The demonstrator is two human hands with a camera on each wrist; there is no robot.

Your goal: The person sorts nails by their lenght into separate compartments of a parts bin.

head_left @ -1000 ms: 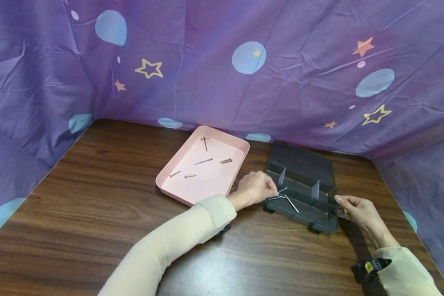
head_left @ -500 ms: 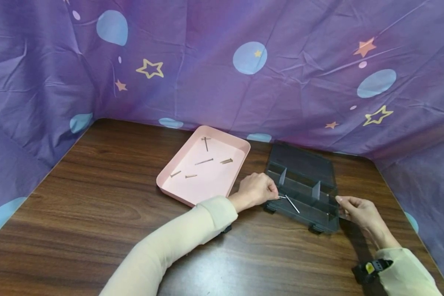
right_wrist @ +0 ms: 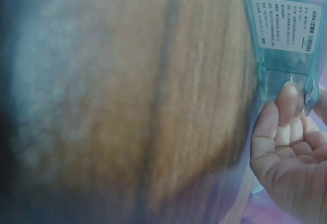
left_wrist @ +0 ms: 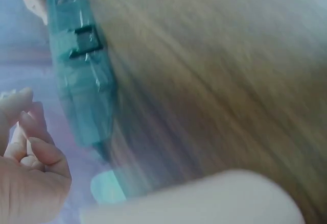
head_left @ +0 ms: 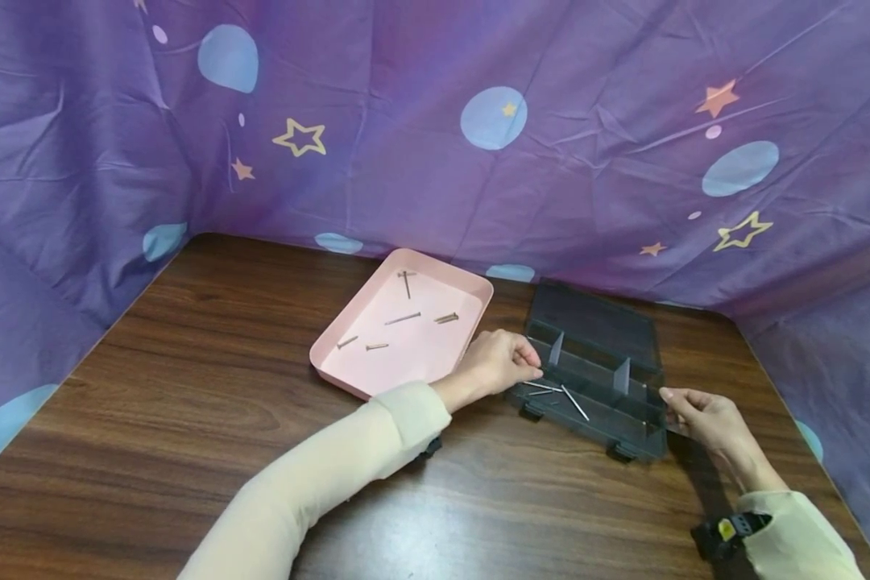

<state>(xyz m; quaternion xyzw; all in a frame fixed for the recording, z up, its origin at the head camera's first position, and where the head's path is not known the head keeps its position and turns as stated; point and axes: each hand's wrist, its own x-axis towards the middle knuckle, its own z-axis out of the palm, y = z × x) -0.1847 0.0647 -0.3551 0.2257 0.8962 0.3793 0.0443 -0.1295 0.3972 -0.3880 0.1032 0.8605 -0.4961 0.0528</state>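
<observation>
In the head view my left hand [head_left: 499, 362] hovers at the left end of a dark translucent compartment box [head_left: 609, 415], its fingers loosely curled. The left wrist view shows thumb and fingertips close together, with nothing visible between them. Several silver nails [head_left: 576, 403] lie in the box's front left compartment. At the opposite end, my right hand [head_left: 710, 419] pinches the box's right edge between thumb and fingers. From the right wrist, a printed label [right_wrist: 284, 25] shows on the clear teal box beside my fingertips [right_wrist: 287, 99].
Left of the box stands a pink tray [head_left: 341, 379] holding several brownish screws [head_left: 377, 346] and a longer nail [head_left: 403, 319]. The box's lid [head_left: 594, 322] lies folded back toward the purple curtain [head_left: 406, 161]. Thin dividers [head_left: 622, 375] stand in the rear row.
My left hand lowered a silver nail into the front left compartment and let it go, then drew slightly up and left. My right hand kept its grip on the box's edge.
</observation>
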